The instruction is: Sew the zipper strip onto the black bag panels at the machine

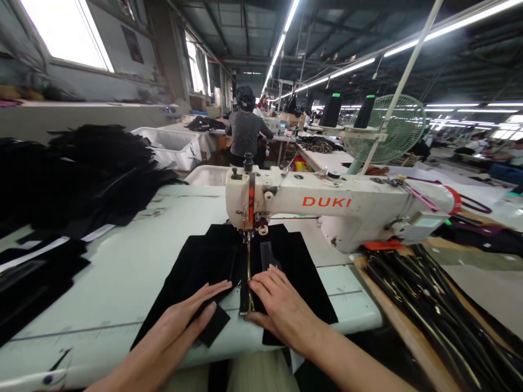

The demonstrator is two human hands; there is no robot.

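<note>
A black fabric piece (204, 258) lies flat on the sewing machine's table, its far part under the needle area (247, 235). A black zipper with gold teeth (244, 296) runs along its middle towards me. My left hand (188, 313) rests on the left part of the fabric, fingers stretched and thumb apart, a loose black corner (217, 325) by the thumb. My right hand (286, 307) is closed over the zipper's near end, thumb at its edge; the fingertips' exact grip is partly hidden. A dark strip (267, 256) lies on the fabric beyond its fingers.
The white DUKI sewing machine (286, 198) stands just ahead. Stacked black fabric pieces (81, 174) lie left; several gold-toothed zippers (425, 305) lie on a wooden board at right. Further off are a white bin (174, 147), a green fan (386, 130) and a person (247, 130).
</note>
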